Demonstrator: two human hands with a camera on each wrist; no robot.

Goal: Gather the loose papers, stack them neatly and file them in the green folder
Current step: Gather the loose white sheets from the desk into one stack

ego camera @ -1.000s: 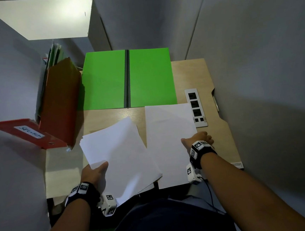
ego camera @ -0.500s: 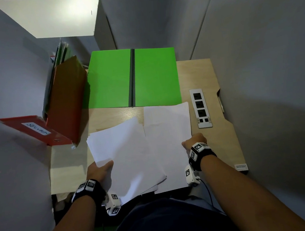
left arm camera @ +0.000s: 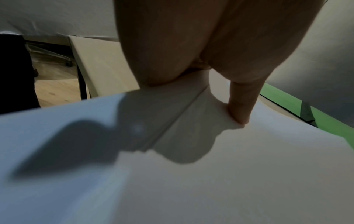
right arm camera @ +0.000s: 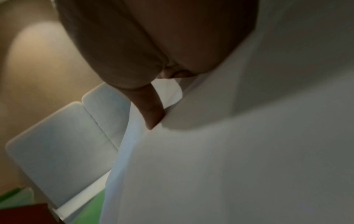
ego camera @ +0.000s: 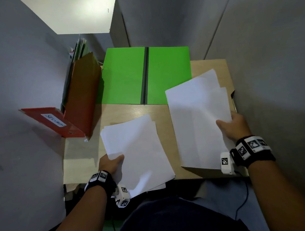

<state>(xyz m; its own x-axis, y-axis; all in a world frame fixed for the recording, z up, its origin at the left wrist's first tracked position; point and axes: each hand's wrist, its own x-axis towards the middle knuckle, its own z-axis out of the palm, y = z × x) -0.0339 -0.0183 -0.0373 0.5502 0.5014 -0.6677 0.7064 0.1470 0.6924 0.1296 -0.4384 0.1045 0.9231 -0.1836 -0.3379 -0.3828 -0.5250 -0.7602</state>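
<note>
White paper sheets (ego camera: 197,115) pinched in right hand (ego camera: 234,126); left hand (ego camera: 110,164) grips another sheaf (ego camera: 136,150).

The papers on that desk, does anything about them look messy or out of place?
Yes. The papers are split into two uneven piles: the left hand holds a fanned pile overhanging the desk's near edge, and the right hand holds another lifted and tilted. The green folder lies open with nothing in it.
</note>
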